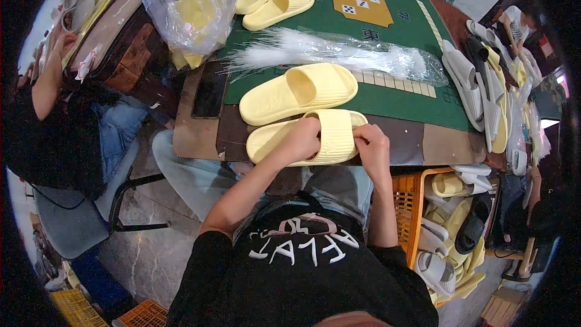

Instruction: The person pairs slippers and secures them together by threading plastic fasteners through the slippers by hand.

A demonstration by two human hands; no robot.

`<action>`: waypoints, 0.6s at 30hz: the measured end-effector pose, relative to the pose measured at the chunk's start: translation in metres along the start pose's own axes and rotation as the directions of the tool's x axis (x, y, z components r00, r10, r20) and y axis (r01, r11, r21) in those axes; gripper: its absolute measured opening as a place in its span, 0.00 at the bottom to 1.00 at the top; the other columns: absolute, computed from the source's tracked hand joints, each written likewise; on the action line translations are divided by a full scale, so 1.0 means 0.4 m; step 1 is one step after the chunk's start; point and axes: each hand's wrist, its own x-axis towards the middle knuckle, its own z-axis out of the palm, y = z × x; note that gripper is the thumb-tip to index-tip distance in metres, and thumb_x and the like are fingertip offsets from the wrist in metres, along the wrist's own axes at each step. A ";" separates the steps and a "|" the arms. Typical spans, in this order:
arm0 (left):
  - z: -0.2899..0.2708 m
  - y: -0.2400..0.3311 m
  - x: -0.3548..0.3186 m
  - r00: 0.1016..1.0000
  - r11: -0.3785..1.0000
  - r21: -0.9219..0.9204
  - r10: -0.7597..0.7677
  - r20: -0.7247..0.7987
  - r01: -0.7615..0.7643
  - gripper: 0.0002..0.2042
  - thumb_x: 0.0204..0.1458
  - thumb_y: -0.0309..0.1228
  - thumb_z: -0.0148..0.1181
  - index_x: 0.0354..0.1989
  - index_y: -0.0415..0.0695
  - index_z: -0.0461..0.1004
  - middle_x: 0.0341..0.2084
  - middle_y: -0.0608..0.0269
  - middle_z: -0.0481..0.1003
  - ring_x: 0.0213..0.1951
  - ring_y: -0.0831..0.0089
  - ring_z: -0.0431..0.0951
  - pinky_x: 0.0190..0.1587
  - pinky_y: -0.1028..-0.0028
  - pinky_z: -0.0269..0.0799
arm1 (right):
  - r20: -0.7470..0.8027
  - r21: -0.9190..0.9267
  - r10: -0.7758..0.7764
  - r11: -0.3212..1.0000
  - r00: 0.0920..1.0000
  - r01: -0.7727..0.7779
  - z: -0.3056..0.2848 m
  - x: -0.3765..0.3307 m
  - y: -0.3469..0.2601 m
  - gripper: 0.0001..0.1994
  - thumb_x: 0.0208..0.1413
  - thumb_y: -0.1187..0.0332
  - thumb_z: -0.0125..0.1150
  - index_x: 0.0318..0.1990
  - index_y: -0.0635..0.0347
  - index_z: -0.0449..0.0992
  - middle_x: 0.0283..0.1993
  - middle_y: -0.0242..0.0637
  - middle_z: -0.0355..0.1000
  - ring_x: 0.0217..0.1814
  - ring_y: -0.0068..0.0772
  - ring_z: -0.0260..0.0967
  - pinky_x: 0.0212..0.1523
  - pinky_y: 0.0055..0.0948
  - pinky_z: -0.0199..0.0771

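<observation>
A pale yellow slide slipper (340, 138) lies at the near edge of the table, toe to the right. My left hand (305, 139) reaches under its strap from the heel side, fingers curled and tips hidden. At the toe-side edge of the strap, my right hand (371, 144) is closed in a pinch; whatever is between its fingers is too small to make out. Right behind lies a matching yellow slide slipper (296, 91), which neither hand touches. Beyond it is a bundle of thin white plastic strands (327, 48), partly in a clear bag.
Another yellow pair (278, 7) sits farther back beside a clear plastic bag (196, 15). Grey and yellow slippers (463, 79) line the right side. An orange crate (413, 212) full of slippers stands by my right. A person (72, 115) sits at left near a chair (72, 218).
</observation>
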 end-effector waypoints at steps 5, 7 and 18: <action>-0.009 0.005 -0.008 0.999 0.998 0.033 0.049 0.007 -0.049 0.12 0.42 0.26 0.58 0.36 0.34 0.75 0.25 0.48 0.76 0.28 0.61 0.77 0.33 0.66 0.71 | -0.086 0.027 -0.080 0.996 0.993 0.082 0.007 -0.009 0.014 0.03 0.40 0.80 0.60 0.26 0.64 0.75 0.29 0.37 0.73 0.31 0.36 0.69 0.34 0.30 0.68; -0.019 -0.002 -0.013 0.997 0.991 -0.113 0.080 0.019 -0.078 0.12 0.39 0.21 0.53 0.35 0.34 0.75 0.29 0.40 0.74 0.32 0.49 0.76 0.37 0.62 0.70 | -0.054 0.307 0.122 0.947 0.991 -0.100 -0.003 -0.009 0.015 0.03 0.42 0.79 0.60 0.26 0.65 0.74 0.29 0.36 0.73 0.31 0.27 0.70 0.35 0.23 0.69; -0.322 -0.195 -0.198 0.932 -0.089 -0.942 0.139 -0.334 -0.324 0.11 0.57 0.27 0.50 0.47 0.38 0.69 0.34 0.62 0.72 0.33 0.80 0.74 0.29 0.82 0.73 | -0.120 0.889 0.478 0.441 0.870 -0.120 -0.081 0.030 0.070 0.04 0.54 0.75 0.51 0.28 0.61 0.65 0.31 0.43 0.73 0.31 0.30 0.71 0.36 0.27 0.74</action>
